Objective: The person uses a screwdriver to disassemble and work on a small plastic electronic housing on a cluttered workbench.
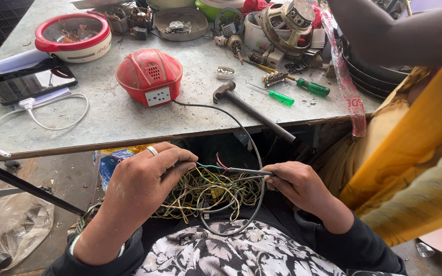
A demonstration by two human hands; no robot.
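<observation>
My left hand (144, 181), with a ring on one finger, pinches the thin coloured wire ends that stick out of a grey cable (244, 171). My right hand (295, 184) grips the cable's sheath just to the right of them. The cable loops down over my lap and runs up to a red dome-shaped socket box (149, 75) on the table. A tangle of yellow and green wires (208, 191) lies in my lap under both hands.
On the grey table (103, 117) lie a hammer (254, 110), green-handled screwdrivers (303, 86), a phone (32, 84) with a white charger cable (37, 120), a red-rimmed bowl (72, 37) and motor parts (287, 25). Another person in yellow cloth (415, 148) stands at right.
</observation>
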